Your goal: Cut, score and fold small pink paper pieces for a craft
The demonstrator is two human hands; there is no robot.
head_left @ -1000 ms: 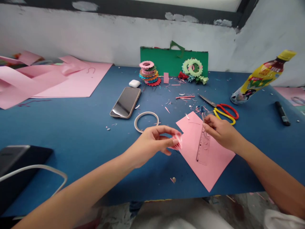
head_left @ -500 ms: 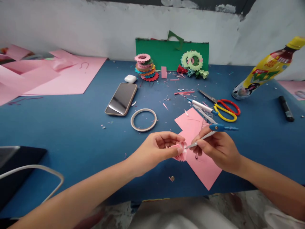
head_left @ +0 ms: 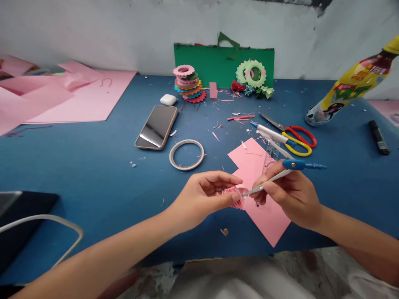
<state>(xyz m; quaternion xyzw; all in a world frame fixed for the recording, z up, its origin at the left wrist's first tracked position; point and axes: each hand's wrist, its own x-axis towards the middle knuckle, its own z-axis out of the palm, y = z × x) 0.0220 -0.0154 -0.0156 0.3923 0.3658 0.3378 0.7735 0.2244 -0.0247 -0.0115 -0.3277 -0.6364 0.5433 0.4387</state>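
Note:
My left hand (head_left: 204, 198) is closed on a small pleated pink paper piece (head_left: 239, 202), pinched between thumb and fingers above the table. My right hand (head_left: 288, 193) grips a drawing compass (head_left: 294, 165) with a blue head and two pale legs. One metal leg points left, and its tip meets the edge of the pleated paper by my left thumb. The other leg, carrying a white and blue pen, reaches up and away from me. Beneath both hands lies a pink paper sheet (head_left: 268, 222), with a clear ruler (head_left: 272, 153) partly hidden by my right hand.
Scissors (head_left: 299, 139) and a tilted yellow bottle (head_left: 352, 85) are at the right, near a black marker (head_left: 378, 138). A tape roll (head_left: 187, 155), a phone (head_left: 156, 126) and a white case (head_left: 168, 99) sit left of centre. Notched paper rings (head_left: 188, 84) are stacked behind.
The compass and my right hand have shifted slightly right in view. The view itself has tilted down a little. Both hands keep their holds, the compass tip still at the pleated paper.

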